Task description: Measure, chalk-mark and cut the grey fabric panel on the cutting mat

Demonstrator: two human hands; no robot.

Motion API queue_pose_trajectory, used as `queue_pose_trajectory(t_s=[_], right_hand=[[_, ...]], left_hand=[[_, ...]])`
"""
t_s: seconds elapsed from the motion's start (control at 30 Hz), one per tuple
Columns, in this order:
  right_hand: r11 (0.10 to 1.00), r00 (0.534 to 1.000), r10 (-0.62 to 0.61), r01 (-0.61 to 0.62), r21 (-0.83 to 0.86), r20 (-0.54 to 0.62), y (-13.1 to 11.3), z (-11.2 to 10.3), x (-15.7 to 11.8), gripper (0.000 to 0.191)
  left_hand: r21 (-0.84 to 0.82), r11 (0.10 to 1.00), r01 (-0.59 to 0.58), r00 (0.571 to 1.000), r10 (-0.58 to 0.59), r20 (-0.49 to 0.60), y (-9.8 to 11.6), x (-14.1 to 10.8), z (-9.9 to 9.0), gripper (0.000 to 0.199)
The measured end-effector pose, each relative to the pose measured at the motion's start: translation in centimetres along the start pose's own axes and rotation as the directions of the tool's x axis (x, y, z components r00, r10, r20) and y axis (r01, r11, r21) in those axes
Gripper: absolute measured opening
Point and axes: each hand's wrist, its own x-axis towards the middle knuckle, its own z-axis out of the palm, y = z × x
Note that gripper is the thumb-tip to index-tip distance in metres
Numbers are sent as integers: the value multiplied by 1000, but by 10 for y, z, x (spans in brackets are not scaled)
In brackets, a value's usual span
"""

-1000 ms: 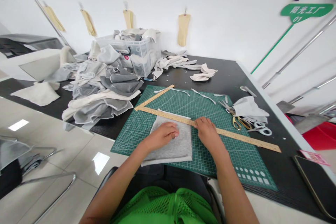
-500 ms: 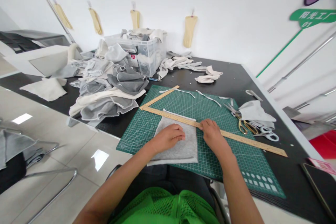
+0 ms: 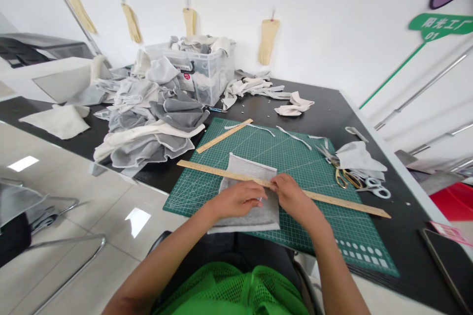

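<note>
A piece of grey cloth (image 3: 254, 211) with pale edges lies flat on the green cutting mat (image 3: 314, 236). Across it runs a long wooden ruler (image 3: 340, 200), slanting down to the right past both sides of the cloth. My right hand (image 3: 293, 196) is closed on the ruler near the cloth's right edge, fingertips at its upper side. My left hand (image 3: 238, 200) hovers over or rests on the cloth just below the ruler, fingers curled together. A tiny pale spot shows by its fingertips, too small to name.
A shorter wooden ruler (image 3: 224, 136) and thin fabric strips (image 3: 294, 138) lie on the mat. Scissors (image 3: 375, 188) and scraps sit at right, a phone (image 3: 449, 261) near the corner. Left stands a heap of cloth (image 3: 155, 150), behind it a clear plastic box (image 3: 214, 71).
The long ruler has moved down and left over the cloth, its end parting from the shorter ruler. My right hand moved left with it; my left hand shifted slightly right.
</note>
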Motion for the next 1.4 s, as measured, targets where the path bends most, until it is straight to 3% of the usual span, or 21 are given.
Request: queue_pose_trajectory(t_s=[0.17, 0.3, 0.4, 0.5, 0.6, 0.67, 0.73, 0.83, 0.93, 1.1, 1.27, 1.4], right_hand=[[999, 999, -3, 5, -48, 38, -9, -1, -1, 18], [979, 1000, 30, -28, -201, 8, -10, 3, 4, 17], [951, 996, 72, -85, -297, -57, -3, 7, 10, 14], [926, 986, 105, -144, -350, -129, 7, 10, 13, 16], [915, 975, 94, -163, -369, -199, 15, 9, 11, 18], [923, 972, 85, -159, -350, -218, 16, 7, 9, 18], [939, 975, 84, -146, -311, -204, 15, 5, 8, 17], [961, 984, 74, -113, -252, -160, 12, 1, 7, 17], [975, 992, 56, -78, -206, -113, 11, -2, 6, 17], [980, 995, 53, -67, -188, -79, 11, -2, 5, 18], [953, 984, 116, -150, -264, -138, 12, 2, 8, 18], [943, 988, 112, -140, -301, -109, 14, 4, 8, 19]], left_hand=[[-311, 950, 16, 987, -65, -147, 9, 1, -12, 24], [-562, 827, -15, 958, -149, -245, -1, -2, -23, 38], [-647, 761, -55, 929, -197, -312, -9, -6, -29, 39], [-636, 771, -22, 932, -215, -292, -8, -7, -34, 40], [-581, 805, 121, 983, -179, -43, -1, -6, -32, 39], [-498, 841, 210, 978, -170, 125, 2, -5, -27, 38], [-396, 885, 246, 964, -181, 193, 2, -5, -23, 34], [-236, 947, 219, 969, -183, 165, -6, -7, -25, 25], [-57, 980, 192, 981, -189, 51, -17, -13, -38, 17], [2, 982, 188, 979, -188, -75, -25, -18, -47, 18], [-58, 983, 176, 984, -177, -6, -16, -13, -34, 21], [-197, 956, 216, 976, -205, 77, -20, -15, -35, 26]])
